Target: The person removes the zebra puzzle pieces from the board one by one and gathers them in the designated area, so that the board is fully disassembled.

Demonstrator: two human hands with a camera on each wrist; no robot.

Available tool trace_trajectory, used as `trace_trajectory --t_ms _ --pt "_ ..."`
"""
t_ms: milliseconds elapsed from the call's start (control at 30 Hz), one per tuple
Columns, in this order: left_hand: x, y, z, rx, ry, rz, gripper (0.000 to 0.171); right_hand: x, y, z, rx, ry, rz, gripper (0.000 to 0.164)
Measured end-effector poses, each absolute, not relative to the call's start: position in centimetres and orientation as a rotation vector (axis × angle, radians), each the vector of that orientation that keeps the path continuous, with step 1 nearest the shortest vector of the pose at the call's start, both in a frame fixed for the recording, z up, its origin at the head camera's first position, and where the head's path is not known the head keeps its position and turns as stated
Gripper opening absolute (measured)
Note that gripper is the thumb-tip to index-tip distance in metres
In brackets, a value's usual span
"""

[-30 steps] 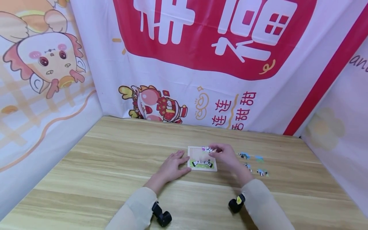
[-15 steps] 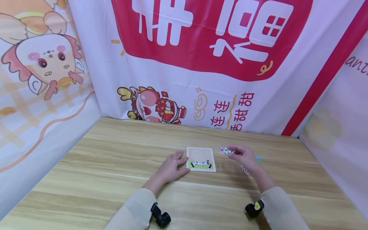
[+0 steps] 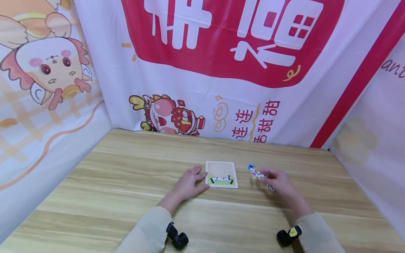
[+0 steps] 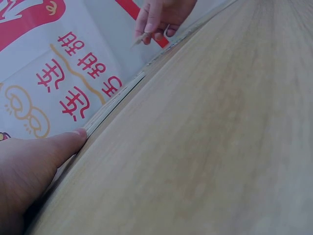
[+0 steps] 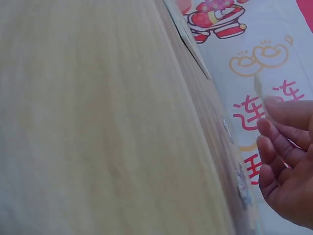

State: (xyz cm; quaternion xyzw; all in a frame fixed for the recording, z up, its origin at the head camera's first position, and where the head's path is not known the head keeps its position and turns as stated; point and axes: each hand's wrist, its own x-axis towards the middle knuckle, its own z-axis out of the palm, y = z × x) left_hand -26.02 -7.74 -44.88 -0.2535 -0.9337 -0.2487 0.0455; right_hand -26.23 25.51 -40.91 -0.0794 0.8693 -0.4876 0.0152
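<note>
A square puzzle board (image 3: 220, 169) with a pale frame lies on the table, striped zebra legs on green filling its lower part. My left hand (image 3: 188, 184) rests flat at its left side, fingers extended; in the left wrist view the thumb (image 4: 68, 145) touches the board's edge. To the right of the board, my right hand (image 3: 280, 182) pinches a zebra-patterned puzzle piece (image 3: 257, 173) with blue and pink on it, between thumb and fingers. The right wrist view shows this piece (image 5: 258, 87) nearly edge-on, raised over the table.
Loose puzzle pieces lie under and beside the right hand, among them a striped one (image 3: 270, 187) and a blue one (image 3: 286, 172). The wooden table (image 3: 152, 161) meets a printed cloth backdrop (image 3: 186, 80) at its back edge. Cloth also hangs at both sides.
My right hand has moved from over the board to the right, carrying the puzzle piece, which now shows at a different angle with blue visible. The left hand stays at the board.
</note>
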Motion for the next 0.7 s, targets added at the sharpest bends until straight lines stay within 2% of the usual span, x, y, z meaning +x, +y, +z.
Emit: trace_trajectory --t_ms 700 --pt "-26.1 -7.8 -45.0 -0.771 -2.853 -0.757 0.056 -26.7 25.6 -43.9 -0.201 2.915 -1.266 0.026"
